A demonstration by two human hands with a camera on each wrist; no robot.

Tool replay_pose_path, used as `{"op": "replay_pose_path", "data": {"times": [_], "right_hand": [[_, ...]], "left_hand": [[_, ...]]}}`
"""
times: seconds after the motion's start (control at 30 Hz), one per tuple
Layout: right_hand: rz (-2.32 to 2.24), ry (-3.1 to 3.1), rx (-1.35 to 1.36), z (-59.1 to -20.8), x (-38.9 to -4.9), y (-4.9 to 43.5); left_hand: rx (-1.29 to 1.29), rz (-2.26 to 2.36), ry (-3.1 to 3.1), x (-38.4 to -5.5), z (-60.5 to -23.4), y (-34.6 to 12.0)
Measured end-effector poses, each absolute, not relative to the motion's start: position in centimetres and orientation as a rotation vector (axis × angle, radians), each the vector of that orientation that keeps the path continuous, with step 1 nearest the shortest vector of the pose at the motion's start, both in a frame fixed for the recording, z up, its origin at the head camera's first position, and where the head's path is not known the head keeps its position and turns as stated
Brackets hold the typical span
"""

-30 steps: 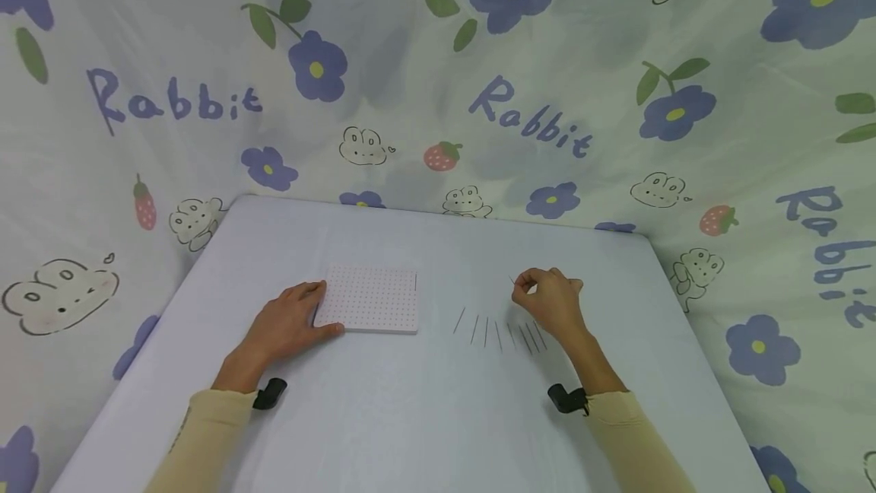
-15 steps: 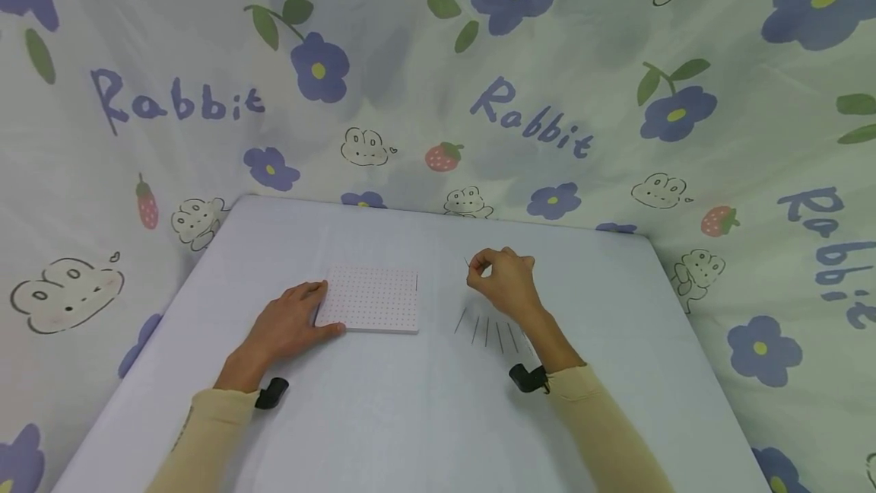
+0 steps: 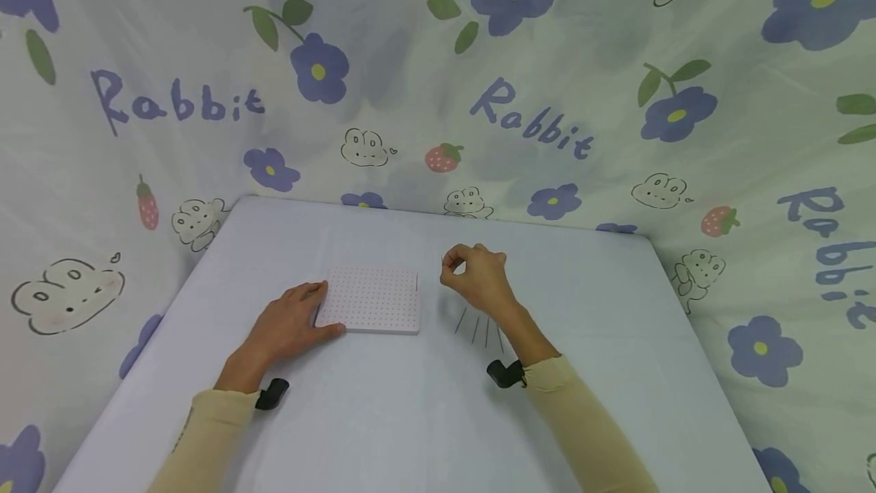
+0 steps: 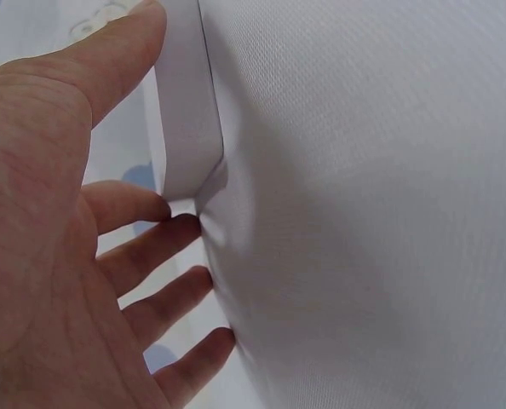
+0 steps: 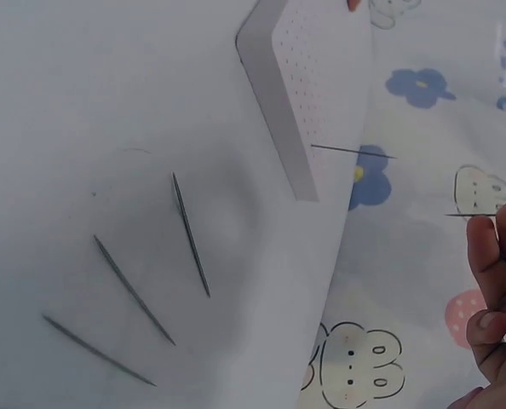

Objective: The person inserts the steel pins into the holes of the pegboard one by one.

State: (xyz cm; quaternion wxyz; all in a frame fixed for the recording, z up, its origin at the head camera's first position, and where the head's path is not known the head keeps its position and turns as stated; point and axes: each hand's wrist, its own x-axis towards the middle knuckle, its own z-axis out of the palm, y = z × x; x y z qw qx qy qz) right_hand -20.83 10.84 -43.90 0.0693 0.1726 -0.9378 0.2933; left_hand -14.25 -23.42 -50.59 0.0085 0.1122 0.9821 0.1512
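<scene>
A white board (image 3: 372, 299) with a grid of small dots lies flat on the table. My left hand (image 3: 284, 322) rests at its near left corner, thumb against the front edge and fingers along the left side. In the left wrist view those fingers (image 4: 155, 256) are spread and only slightly bent. Right of the board, my right hand (image 3: 479, 276) is raised above the table and pinches a thin needle (image 5: 466, 215) between thumb and forefinger. Another needle (image 5: 353, 151) stands upright in the board near its far right corner.
Several loose needles (image 5: 134, 290) lie in a row on the white table (image 3: 383, 409), below my right hand; my forearm hides some of them. A cloth (image 3: 411, 105) printed with flowers and rabbits hangs behind the table.
My right hand has moved left with the pinched needle, from above the right end of the row to near the board. My left hand and the board have stayed put.
</scene>
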Motion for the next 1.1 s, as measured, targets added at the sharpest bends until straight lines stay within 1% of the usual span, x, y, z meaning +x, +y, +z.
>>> {"op": "replay_pose_path", "data": {"times": [0.37,0.53,1.1], "right_hand": [[0.988,-2.816,0.595,-44.6,-21.0,9.6],[0.965,-2.814,0.625,-45.0,-21.1,9.1],[1.026,-2.868,0.659,-46.3,-21.2,8.2]], "left_hand": [[0.374,0.470,3.077,-14.3,-50.5,-23.4],[0.374,0.474,3.075,-14.3,-50.5,-23.5],[0.381,0.477,3.075,-14.2,-50.5,-23.5]]}}
